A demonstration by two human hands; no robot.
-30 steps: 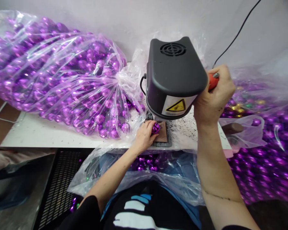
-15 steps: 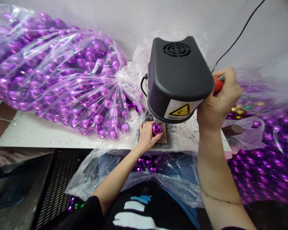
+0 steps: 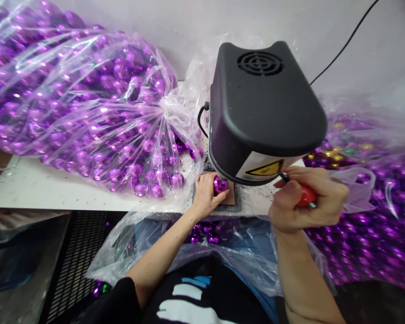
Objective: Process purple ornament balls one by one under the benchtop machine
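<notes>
My left hand (image 3: 205, 194) is closed around a shiny purple faceted ball (image 3: 219, 185), holding it over a brown pad (image 3: 230, 196) on a dark base. Right above the ball stands the head of a black press machine (image 3: 263, 108), with a round vent on top and a yellow warning label (image 3: 265, 167) on its front. My right hand (image 3: 310, 198) grips the red knob of a lever handle (image 3: 307, 195) at the machine's right side. The underside of the machine head, over the ball, is hidden from me.
A large clear bag of purple balls (image 3: 87, 108) fills the left of the white table (image 3: 30, 189). More purple balls (image 3: 384, 229) lie to the right, with some gold ones. An open plastic bag (image 3: 256, 261) with purple balls spreads across my lap. Dark scraps litter the table.
My right hand has pulled the lever handle down and toward me. The machine head appears larger and nearer. My left hand keeps the ball in about the same place.
</notes>
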